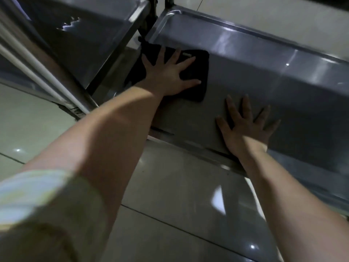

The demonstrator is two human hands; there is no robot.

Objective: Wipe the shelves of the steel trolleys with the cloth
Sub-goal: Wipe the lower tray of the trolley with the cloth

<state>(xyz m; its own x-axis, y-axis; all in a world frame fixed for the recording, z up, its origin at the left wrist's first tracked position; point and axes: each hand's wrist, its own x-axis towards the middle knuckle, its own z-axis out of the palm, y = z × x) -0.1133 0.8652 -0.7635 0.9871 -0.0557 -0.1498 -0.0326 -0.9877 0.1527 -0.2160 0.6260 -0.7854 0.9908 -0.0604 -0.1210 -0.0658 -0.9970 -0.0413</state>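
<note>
Shelf (245,76) of the right trolley has its long axis running from the far-left corner toward the near right. Cloth (200,80), dark and folded, lies flat at the shelf's left end. Left grip (166,72) presses on it, fingers spread and straight. Right grip (245,127), also flat and spread, rests on bare steel to the cloth's right, apart from it. The next stroke probably runs rightward along the axis, and the right grip lies in that path.

Black cloth (196,76) on grey steel shelf (264,87); pale striped sleeve (37,195).
</note>
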